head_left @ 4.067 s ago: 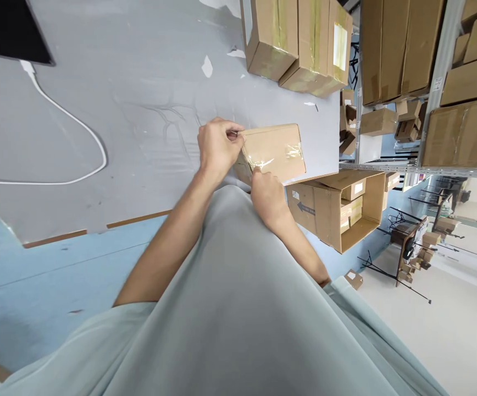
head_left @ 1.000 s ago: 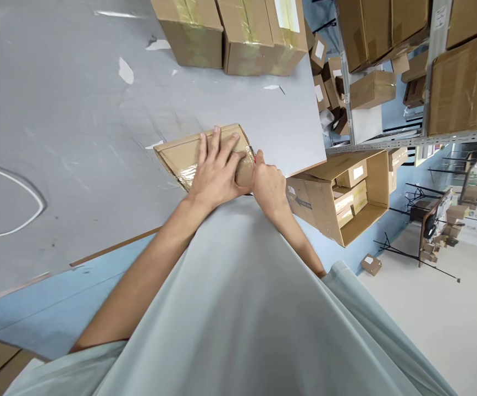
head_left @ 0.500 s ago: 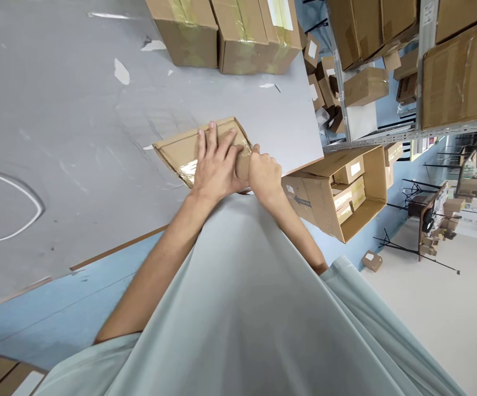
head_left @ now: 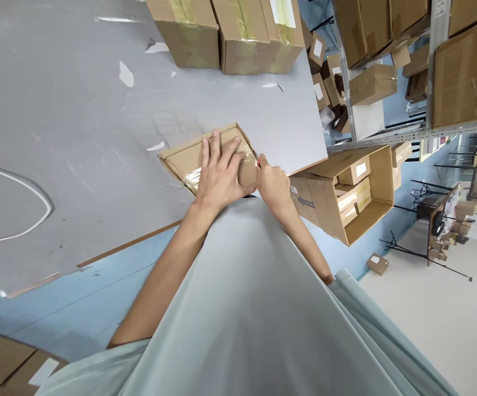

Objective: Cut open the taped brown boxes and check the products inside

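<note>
A flat cardboard box with shiny clear tape lies on the grey table near its front edge, against my shirt. My left hand presses flat on top of it, fingers spread. At the box's right edge, my right hand is closed around a small red tool. Only a bit of red shows beside the fingers, and the rest is hidden in the fist. The tool's tip seems to touch the taped edge.
Taped cardboard boxes stand at the table's far side. A white cable curves over the grey table, among paper scraps. To the right, a large open carton holds smaller boxes, beside metal shelving with more cartons.
My right hand has shifted slightly along the box's right edge, and red now shows by its fingertips. My left hand stays flat on the box. The whole view has moved a little.
</note>
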Demonstrator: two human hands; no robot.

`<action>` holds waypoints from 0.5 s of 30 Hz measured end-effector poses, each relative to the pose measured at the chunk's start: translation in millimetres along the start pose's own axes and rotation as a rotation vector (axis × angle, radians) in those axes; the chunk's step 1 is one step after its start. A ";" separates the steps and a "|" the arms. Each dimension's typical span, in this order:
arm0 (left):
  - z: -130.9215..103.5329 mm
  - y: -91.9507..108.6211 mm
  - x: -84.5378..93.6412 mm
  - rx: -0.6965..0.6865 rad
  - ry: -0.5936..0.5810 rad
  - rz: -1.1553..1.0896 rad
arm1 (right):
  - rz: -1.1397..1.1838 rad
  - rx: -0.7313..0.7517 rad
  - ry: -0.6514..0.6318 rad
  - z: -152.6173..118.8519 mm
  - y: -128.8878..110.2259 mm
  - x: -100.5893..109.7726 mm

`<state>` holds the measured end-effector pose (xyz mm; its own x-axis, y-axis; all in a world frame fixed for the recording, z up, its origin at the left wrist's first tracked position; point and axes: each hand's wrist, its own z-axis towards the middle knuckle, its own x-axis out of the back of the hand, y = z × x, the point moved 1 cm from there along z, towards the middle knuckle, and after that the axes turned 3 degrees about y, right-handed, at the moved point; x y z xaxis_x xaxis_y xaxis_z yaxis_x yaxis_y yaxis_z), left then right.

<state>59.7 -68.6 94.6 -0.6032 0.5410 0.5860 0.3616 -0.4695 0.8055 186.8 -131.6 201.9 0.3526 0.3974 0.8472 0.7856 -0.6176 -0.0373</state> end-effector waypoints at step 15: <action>-3.1 0.2 -4.3 0.017 0.024 0.043 | -0.072 0.038 -0.049 -10.3 1.6 -0.9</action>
<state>60.1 -73.2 91.9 -0.6040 0.5034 0.6179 0.3996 -0.4796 0.7812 182.4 -140.0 206.5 0.3183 0.4734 0.8213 0.8283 -0.5603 0.0020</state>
